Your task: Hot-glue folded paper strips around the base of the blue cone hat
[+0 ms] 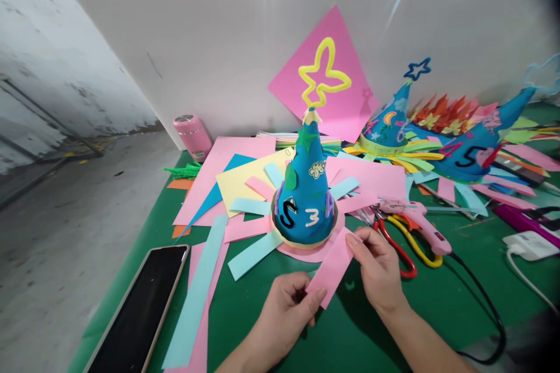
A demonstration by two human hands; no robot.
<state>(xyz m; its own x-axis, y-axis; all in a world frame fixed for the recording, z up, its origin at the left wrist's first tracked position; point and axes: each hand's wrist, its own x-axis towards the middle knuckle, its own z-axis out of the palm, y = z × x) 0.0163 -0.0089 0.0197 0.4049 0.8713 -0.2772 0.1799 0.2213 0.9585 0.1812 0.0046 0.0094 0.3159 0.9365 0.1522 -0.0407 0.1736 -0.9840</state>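
Note:
A pink paper strip (333,265) slants up to the right between my two hands. Its lower end is pinched by my left hand (291,309). Thumb and fingers of my right hand (378,262) close on the upper end, near the brim of a blue cone party hat (306,198). The hat stands upright, with a yellow pipe-cleaner shape (324,73) on top and the figures S and 3 on its front. Pink and light blue strips fan out around its base, among them a light blue strip (254,254) at the left.
At the left lie a phone (137,309) and a long light blue strip (199,297). Scissors (405,253) and a pink glue gun (420,221) with a black cord lie right. Behind are a pink bottle (193,137), paper sheets and more decorated hats (387,119) against a white board (219,58).

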